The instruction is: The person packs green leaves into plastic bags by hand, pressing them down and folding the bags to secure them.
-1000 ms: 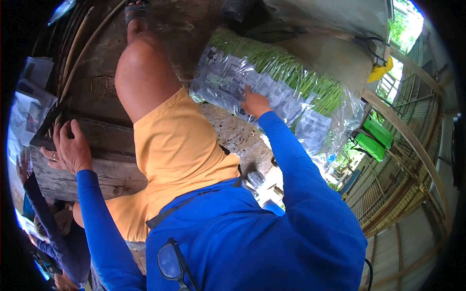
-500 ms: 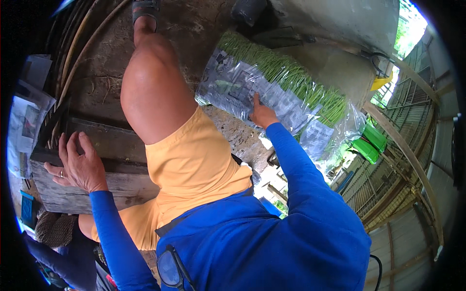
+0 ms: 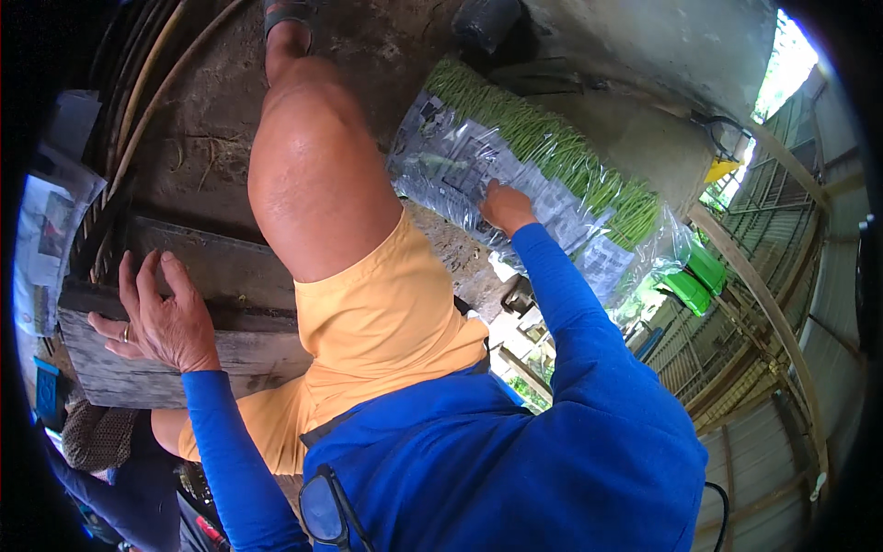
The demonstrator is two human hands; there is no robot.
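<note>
To the right of my raised knee lies a large bundle of long green stems [image 3: 552, 133], partly covered with printed newspaper [image 3: 460, 152] and wrapped in clear plastic [image 3: 667, 244]. My right hand [image 3: 507, 208] is against the papered side of the bundle. Its fingers are curled in, and whether they pinch the plastic is hidden. My left hand [image 3: 166, 317] is open, its fingers spread over the edge of a worn wooden plank [image 3: 248, 354] on the left. A ring is on one of its fingers.
Bent poles or hoses [image 3: 152, 87] run along the upper left, near hanging papers [image 3: 46, 221]. A dark container [image 3: 486, 23] stands beyond the bundle. Bright green bags [image 3: 694, 276] lie at its right end, near a wooden post [image 3: 759, 276]. Sunglasses [image 3: 322, 508] hang on my shirt.
My right index finger, stretched out before, is now bent in against the wrapped bundle. My left hand stays open at the plank. The whole view has shifted slightly.
</note>
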